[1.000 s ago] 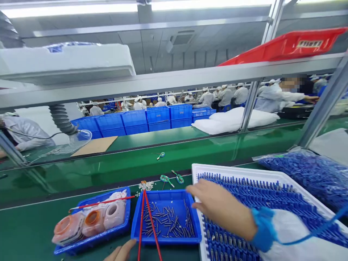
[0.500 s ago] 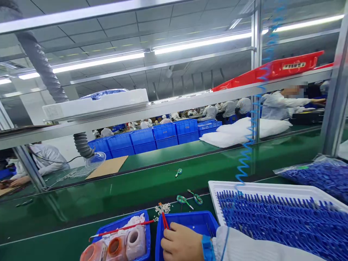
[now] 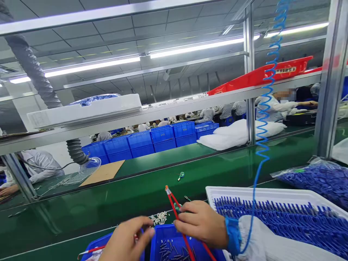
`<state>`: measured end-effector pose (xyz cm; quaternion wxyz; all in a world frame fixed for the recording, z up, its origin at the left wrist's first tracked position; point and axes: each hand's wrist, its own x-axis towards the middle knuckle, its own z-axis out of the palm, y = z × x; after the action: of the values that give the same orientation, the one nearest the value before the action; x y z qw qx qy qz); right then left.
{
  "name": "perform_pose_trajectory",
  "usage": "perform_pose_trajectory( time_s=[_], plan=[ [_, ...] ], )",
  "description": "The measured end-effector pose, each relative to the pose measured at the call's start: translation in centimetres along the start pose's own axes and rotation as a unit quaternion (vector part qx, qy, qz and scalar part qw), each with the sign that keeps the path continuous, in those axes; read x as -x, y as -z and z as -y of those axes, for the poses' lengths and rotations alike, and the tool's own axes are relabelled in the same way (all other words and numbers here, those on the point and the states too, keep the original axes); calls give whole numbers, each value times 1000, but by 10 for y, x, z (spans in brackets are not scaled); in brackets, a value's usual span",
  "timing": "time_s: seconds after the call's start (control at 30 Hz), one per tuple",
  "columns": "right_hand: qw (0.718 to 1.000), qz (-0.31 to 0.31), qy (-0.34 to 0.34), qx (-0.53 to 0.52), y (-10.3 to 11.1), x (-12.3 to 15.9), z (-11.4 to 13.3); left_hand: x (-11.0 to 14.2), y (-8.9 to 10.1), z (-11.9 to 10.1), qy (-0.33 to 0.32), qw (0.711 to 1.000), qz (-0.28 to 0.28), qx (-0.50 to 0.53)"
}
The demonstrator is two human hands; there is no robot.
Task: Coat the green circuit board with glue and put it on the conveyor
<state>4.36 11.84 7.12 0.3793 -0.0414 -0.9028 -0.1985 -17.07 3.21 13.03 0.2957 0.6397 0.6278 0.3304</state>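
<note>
the right hand [image 3: 202, 226] is closed around a pair of red tweezers [image 3: 176, 210], gripped partway down so the joined end sticks up and away over the green belt [image 3: 122, 203], while the working tips slope down toward the bottom edge of the view, where they are hidden; that grip looks suited to fine picking. a blue strap [image 3: 233, 235] circles the right wrist and a coiled blue cord [image 3: 265, 105] rises from it to the frame overhead, probably a grounding lead, slack enough to leave the arm free. the left hand [image 3: 127, 241] hovers just beside the right, fingers bent and pinched together above the near wall of a blue bin [image 3: 170, 241]; whether it grips anything i cannot tell. that bin holds loose small metal pins [image 3: 167, 250] and sits directly beneath both hands, within easy reach. a white tray [image 3: 272, 194] packed with rows of blue parts lies just to the right of the right hand. a little heap of white bits [image 3: 160, 217] rests on the belt just beyond the bin, between the two hands.
</note>
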Motion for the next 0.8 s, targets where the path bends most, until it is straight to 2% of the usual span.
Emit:
perform_pose_trajectory(
  time_s=[0.07, 0.17, 0.27, 0.37, 0.53, 0.8],
  plan=[
    [999, -31, -6, 8, 21, 3, -4, -27, -12, -20, 63, 989, 74, 114],
    [998, -54, -9, 26, 43, 8, -6, -52, -52, -44, 88, 959, 153, 222],
    [998, -50, -22, 37, 54, 16, -8, -62, -93, -58, 100, 930, 167, 313],
    [997, -41, -43, 44, 60, 28, -13, -66, -116, -65, 137, 908, 163, 360],
    [997, -46, -39, 52, 62, 43, -21, -78, -125, -69, 161, 892, 152, 395],
    [991, -31, -107, 74, 62, 65, -38, -95, -126, -60, 136, 916, 52, 374]
  ],
)
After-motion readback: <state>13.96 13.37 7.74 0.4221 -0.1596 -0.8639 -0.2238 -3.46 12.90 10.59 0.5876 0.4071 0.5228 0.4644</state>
